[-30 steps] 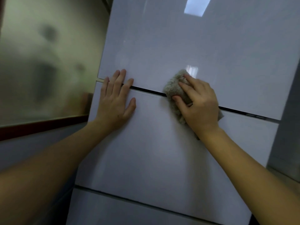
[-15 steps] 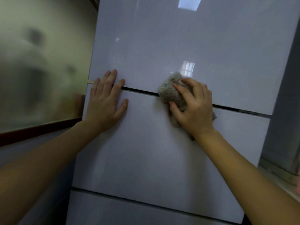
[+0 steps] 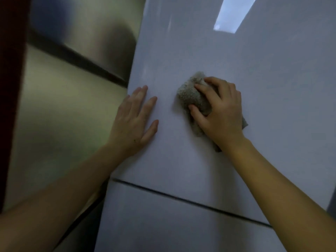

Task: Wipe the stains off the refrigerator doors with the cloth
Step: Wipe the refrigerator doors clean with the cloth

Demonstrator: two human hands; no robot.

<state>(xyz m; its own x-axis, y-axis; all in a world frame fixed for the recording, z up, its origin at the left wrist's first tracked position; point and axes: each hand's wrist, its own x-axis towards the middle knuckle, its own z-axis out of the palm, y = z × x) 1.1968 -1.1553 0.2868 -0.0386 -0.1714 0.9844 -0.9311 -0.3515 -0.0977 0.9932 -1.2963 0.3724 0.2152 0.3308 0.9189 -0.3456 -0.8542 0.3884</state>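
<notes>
A glossy white refrigerator fills the view. Its upper door (image 3: 236, 57) is separated from the lower door (image 3: 163, 224) by a dark seam. A crumpled grey-beige cloth (image 3: 190, 96) lies against the upper door. My right hand (image 3: 221, 113) grips the cloth, fingers curled over it, and presses it to the door. My left hand (image 3: 135, 120) rests flat on the upper door near its left edge, fingers straight and spread. No stains are plain to see on the doors.
To the left of the refrigerator stands a shiny metallic surface (image 3: 63, 110) with a dark band across it. A dark red strip (image 3: 9, 88) runs down the far left edge. A grey wall edge (image 3: 331, 202) shows at the right.
Both hands and the cloth have moved up from the seam between the doors onto the upper door. The view has tilted upward, so the seam now lies well below the hands.
</notes>
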